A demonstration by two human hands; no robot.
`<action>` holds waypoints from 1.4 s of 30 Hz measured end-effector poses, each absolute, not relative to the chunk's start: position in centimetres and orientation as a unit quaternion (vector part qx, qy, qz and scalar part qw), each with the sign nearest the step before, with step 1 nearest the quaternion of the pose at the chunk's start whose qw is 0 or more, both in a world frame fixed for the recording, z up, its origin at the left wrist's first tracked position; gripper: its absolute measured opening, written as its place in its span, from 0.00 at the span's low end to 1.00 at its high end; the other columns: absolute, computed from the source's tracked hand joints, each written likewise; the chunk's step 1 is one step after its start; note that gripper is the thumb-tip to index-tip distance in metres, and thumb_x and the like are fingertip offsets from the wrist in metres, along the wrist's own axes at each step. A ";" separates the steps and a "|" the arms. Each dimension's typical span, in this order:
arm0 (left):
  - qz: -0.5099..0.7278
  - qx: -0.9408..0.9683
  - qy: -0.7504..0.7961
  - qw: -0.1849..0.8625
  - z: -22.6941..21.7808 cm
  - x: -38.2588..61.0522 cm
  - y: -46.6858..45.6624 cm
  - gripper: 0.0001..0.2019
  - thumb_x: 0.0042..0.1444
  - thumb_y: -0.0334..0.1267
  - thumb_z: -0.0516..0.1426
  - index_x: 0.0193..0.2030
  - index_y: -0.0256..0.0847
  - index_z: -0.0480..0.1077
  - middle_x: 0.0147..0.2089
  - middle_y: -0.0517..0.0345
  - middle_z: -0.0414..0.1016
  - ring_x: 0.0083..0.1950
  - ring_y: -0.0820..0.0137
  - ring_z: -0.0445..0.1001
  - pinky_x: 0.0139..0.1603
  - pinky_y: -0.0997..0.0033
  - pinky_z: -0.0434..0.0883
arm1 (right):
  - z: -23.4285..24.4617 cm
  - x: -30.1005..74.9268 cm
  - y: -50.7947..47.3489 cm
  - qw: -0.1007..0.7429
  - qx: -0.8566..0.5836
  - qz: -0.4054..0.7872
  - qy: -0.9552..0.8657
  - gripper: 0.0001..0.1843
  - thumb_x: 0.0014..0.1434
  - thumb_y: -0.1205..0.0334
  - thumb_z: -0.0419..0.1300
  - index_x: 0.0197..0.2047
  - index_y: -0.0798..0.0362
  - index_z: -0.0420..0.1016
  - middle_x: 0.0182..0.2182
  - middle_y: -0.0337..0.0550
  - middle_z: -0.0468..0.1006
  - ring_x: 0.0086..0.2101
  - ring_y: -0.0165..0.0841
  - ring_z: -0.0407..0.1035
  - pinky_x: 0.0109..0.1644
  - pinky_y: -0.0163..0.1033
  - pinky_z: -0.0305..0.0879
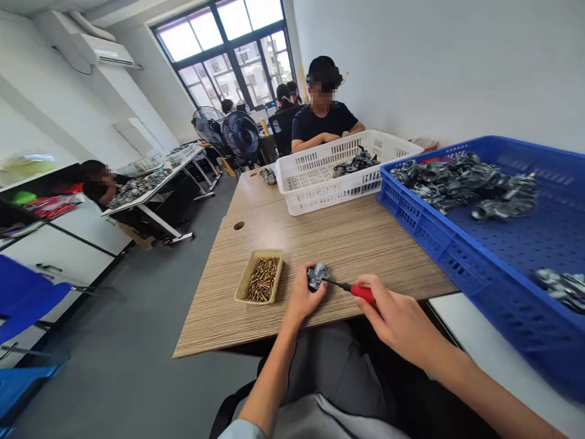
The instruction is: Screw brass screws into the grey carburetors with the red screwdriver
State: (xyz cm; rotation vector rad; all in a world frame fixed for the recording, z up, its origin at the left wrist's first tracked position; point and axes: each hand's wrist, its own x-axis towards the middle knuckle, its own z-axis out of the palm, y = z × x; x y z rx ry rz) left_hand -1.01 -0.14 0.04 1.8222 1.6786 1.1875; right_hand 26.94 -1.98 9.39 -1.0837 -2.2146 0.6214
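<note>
Near the front edge of the wooden table [338, 244], my left hand [302, 299] is closed around a small grey metal part [319, 275]. My right hand [388, 311] grips a screwdriver [362, 293] with a red and black handle. Its dark shaft points left, and the tip meets the metal part; the exact contact spot is too small to make out. Left of my left hand stands a cream tray [237, 295] holding many small brass-coloured pieces [264, 279] that look like screws.
A blue crate [439, 235] with dark metal parts [470, 183] stands to the right. Behind the table's middle is a white basket [331, 198] with more parts [357, 163]. Another person [325, 110] sits beyond it. Fans [241, 135] and a parts-covered table [150, 189] are farther left.
</note>
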 end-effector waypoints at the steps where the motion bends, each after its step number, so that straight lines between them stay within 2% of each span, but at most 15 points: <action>1: 0.420 0.652 0.601 0.193 0.1 -1.0 -0.1 0.24 0.63 0.44 0.64 0.64 0.41 0.70 0.57 0.47 0.81 0.53 0.60 0.79 0.58 0.57 0.76 | 9.6 26.9 -1.9 0.300 -0.396 0.256 -0.829 0.13 0.81 0.55 0.51 0.62 0.47 0.69 0.50 0.52 0.89 0.48 0.46 0.87 0.48 0.45 0.78; 3: 0.418 0.654 0.601 0.188 0.3 -1.0 0.0 0.24 0.63 0.44 0.64 0.64 0.41 0.70 0.55 0.48 0.81 0.52 0.61 0.79 0.57 0.57 0.76 | 10.0 27.1 -1.7 0.302 -0.411 0.262 -0.820 0.11 0.80 0.57 0.51 0.60 0.47 0.69 0.50 0.51 0.88 0.48 0.46 0.86 0.48 0.45 0.77; 7: 0.420 0.655 0.602 0.178 0.5 -0.9 0.1 0.24 0.63 0.45 0.64 0.63 0.41 0.71 0.54 0.48 0.81 0.51 0.60 0.79 0.57 0.58 0.76 | 10.4 27.3 -1.3 0.264 -0.473 0.215 -0.812 0.09 0.80 0.53 0.54 0.54 0.48 0.70 0.38 0.48 0.88 0.38 0.48 0.85 0.40 0.43 0.72; 12: 0.415 0.664 0.598 0.172 0.7 -1.0 0.2 0.22 0.65 0.45 0.64 0.62 0.42 0.71 0.55 0.48 0.81 0.52 0.60 0.79 0.58 0.58 0.76 | 10.7 27.6 -1.0 0.276 -0.426 0.260 -0.821 0.11 0.79 0.59 0.56 0.62 0.47 0.66 0.50 0.49 0.88 0.46 0.45 0.86 0.48 0.43 0.73; 15: 0.415 0.665 0.597 0.172 0.7 -0.9 0.2 0.22 0.65 0.45 0.63 0.62 0.42 0.70 0.54 0.49 0.81 0.51 0.61 0.79 0.57 0.59 0.76 | 10.4 27.6 -0.4 0.249 -0.495 0.226 -0.802 0.07 0.80 0.56 0.55 0.55 0.48 0.69 0.41 0.48 0.88 0.41 0.47 0.86 0.42 0.41 0.69; 17: 0.416 0.665 0.596 0.171 0.7 -0.9 0.2 0.22 0.65 0.45 0.63 0.62 0.42 0.70 0.54 0.49 0.80 0.52 0.61 0.79 0.57 0.58 0.76 | 10.2 27.6 -0.4 0.237 -0.528 0.219 -0.786 0.09 0.81 0.53 0.55 0.52 0.49 0.69 0.36 0.46 0.87 0.38 0.47 0.85 0.40 0.41 0.67; 21: 0.410 0.669 0.596 0.172 0.5 -1.0 0.3 0.22 0.65 0.46 0.63 0.63 0.42 0.69 0.56 0.48 0.80 0.54 0.60 0.79 0.59 0.57 0.76 | 10.5 27.5 -0.9 0.273 -0.436 0.273 -0.813 0.10 0.79 0.57 0.56 0.60 0.48 0.65 0.47 0.47 0.88 0.45 0.44 0.86 0.46 0.41 0.71; 23: 0.411 0.669 0.595 0.172 0.4 -1.0 0.3 0.22 0.64 0.46 0.63 0.62 0.42 0.69 0.55 0.48 0.80 0.54 0.60 0.79 0.59 0.57 0.76 | 10.7 27.5 -1.2 0.263 -0.423 0.264 -0.826 0.10 0.79 0.59 0.55 0.61 0.48 0.65 0.49 0.48 0.88 0.47 0.45 0.86 0.47 0.42 0.71; 27: 0.413 0.666 0.598 0.171 0.3 -1.1 0.4 0.23 0.64 0.45 0.64 0.62 0.42 0.69 0.55 0.48 0.80 0.53 0.59 0.79 0.59 0.57 0.77 | 10.9 27.2 -1.3 0.198 -0.527 0.196 -0.803 0.11 0.81 0.52 0.54 0.54 0.50 0.69 0.36 0.49 0.87 0.37 0.50 0.85 0.39 0.42 0.66; 29: 0.412 0.664 0.599 0.171 0.3 -1.1 0.4 0.23 0.64 0.45 0.64 0.63 0.42 0.69 0.55 0.48 0.80 0.53 0.59 0.79 0.59 0.57 0.77 | 10.9 27.2 -1.4 0.214 -0.511 0.208 -0.806 0.12 0.81 0.51 0.55 0.56 0.50 0.68 0.39 0.48 0.88 0.38 0.49 0.86 0.40 0.42 0.67; 32: 0.412 0.663 0.601 0.171 0.3 -1.0 0.4 0.23 0.63 0.44 0.64 0.63 0.42 0.69 0.55 0.48 0.80 0.53 0.60 0.79 0.59 0.57 0.77 | 10.8 27.4 -1.4 0.254 -0.426 0.246 -0.833 0.11 0.80 0.57 0.54 0.62 0.48 0.65 0.51 0.48 0.88 0.46 0.45 0.86 0.46 0.41 0.69; 33: 0.412 0.663 0.601 0.171 0.3 -1.0 0.4 0.23 0.63 0.44 0.64 0.63 0.42 0.70 0.55 0.49 0.80 0.53 0.60 0.79 0.59 0.57 0.77 | 10.8 27.5 -1.3 0.253 -0.422 0.244 -0.836 0.11 0.80 0.58 0.54 0.62 0.48 0.65 0.51 0.48 0.88 0.46 0.45 0.86 0.46 0.41 0.69; 35: 0.413 0.664 0.600 0.171 0.3 -1.0 0.4 0.23 0.63 0.45 0.64 0.63 0.42 0.70 0.54 0.48 0.80 0.52 0.60 0.79 0.58 0.57 0.77 | 10.6 27.5 -1.0 0.226 -0.472 0.219 -0.824 0.09 0.81 0.55 0.54 0.58 0.49 0.67 0.44 0.49 0.89 0.42 0.47 0.86 0.43 0.41 0.67; 38: 0.414 0.665 0.598 0.171 0.4 -1.0 0.4 0.23 0.64 0.45 0.64 0.62 0.42 0.70 0.55 0.48 0.80 0.53 0.59 0.79 0.58 0.57 0.77 | 10.8 27.4 -1.0 0.198 -0.538 0.193 -0.796 0.13 0.82 0.51 0.53 0.55 0.51 0.69 0.36 0.49 0.87 0.38 0.50 0.85 0.39 0.42 0.66; 42: 0.410 0.667 0.598 0.172 0.4 -1.0 0.4 0.23 0.63 0.46 0.64 0.63 0.42 0.69 0.56 0.48 0.80 0.54 0.59 0.79 0.59 0.56 0.76 | 11.3 27.2 -1.7 0.239 -0.425 0.239 -0.840 0.11 0.80 0.57 0.55 0.62 0.48 0.66 0.48 0.48 0.89 0.46 0.46 0.86 0.45 0.41 0.69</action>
